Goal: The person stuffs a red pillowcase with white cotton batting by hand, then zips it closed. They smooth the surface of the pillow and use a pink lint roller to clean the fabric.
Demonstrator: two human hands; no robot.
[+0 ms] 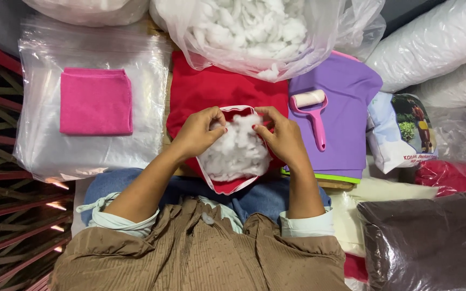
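Cluttered worktable; red cover (pixel 211 89) open-mouthed, bulging with white stuffing (pixel 237 151)

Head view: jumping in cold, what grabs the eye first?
Dead centre, the left hand and right hand pinch the open mouth of a red fabric cover packed with white fluffy stuffing. Above it sits a clear plastic bag of the same white fibre; a folded pink cloth lies left.
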